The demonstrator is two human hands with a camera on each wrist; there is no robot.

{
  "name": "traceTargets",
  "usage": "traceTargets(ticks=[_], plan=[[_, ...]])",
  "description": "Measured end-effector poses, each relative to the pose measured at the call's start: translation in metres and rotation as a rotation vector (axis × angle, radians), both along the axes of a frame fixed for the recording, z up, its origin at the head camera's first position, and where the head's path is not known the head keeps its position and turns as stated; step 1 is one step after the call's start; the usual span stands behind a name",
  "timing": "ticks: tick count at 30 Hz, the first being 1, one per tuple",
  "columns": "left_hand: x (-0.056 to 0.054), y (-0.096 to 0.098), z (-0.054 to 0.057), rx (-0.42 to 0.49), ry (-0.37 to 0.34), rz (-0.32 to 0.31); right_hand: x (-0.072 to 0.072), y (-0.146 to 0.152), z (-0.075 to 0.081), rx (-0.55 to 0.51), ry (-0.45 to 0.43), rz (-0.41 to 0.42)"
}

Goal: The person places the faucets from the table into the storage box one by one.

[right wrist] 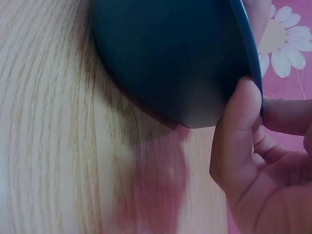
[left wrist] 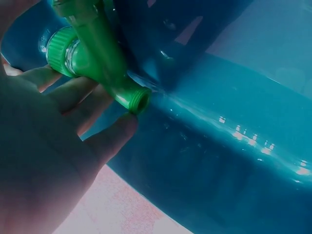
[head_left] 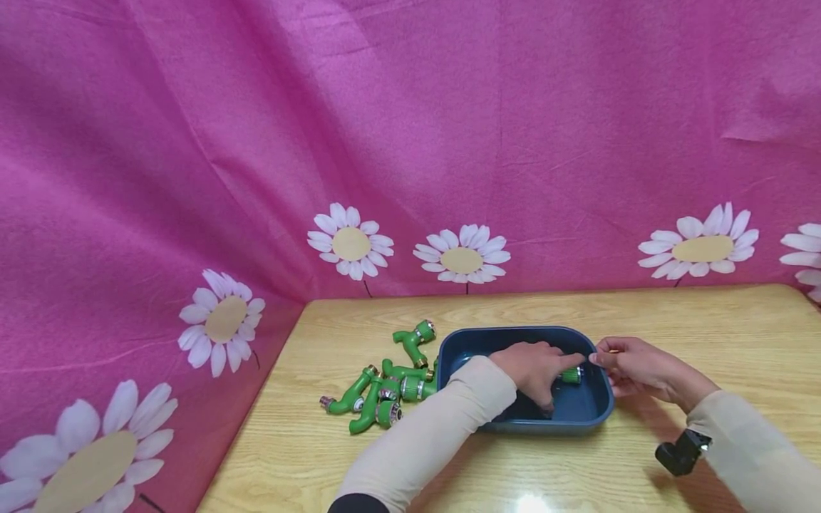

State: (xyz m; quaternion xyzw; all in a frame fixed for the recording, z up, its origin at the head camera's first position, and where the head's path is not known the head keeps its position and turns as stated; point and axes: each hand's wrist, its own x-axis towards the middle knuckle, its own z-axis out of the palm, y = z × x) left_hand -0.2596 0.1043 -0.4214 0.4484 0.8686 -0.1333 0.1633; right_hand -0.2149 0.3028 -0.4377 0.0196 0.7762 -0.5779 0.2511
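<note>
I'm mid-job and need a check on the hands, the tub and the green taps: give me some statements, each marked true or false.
1. The right hand pinches the tub by its rim. True.
2. The tub is red. False: it is dark blue.
3. The left hand is inside the tub, at a green tap. True.
4. Several loose taps lie on the table. True.
5. In the head view, those are right of the tub. False: they are left of it.
</note>
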Motion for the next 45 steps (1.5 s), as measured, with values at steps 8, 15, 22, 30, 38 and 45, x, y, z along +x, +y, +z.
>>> traceTargets(ticks=[8, 15, 22, 30, 38, 45], plan=[[0.0, 0.0, 0.001, 0.002, -0.02, -0.004, -0.001, 0.001, 0.0, -0.007, -0.006, 0.005], [0.0, 0.001, 0.001, 0.004, -0.022, 0.008, -0.001, 0.001, -0.002, -0.007, -0.006, -0.001], [0.0, 0.003, -0.001, -0.008, -0.009, 0.024, -0.001, 0.0, -0.002, 0.011, -0.003, -0.012], [-0.001, -0.004, 0.006, 0.009, 0.064, 0.002, -0.001, -0.001, -0.001, 0.01, 0.004, -0.01], [0.006, -0.008, 0.009, -0.01, 0.204, 0.035, 0.0, -0.002, 0.001, 0.008, 0.005, -0.009], [0.007, -0.009, 0.007, 0.021, 0.141, 0.025, 0.0, -0.003, 0.001, -0.011, 0.006, -0.009]])
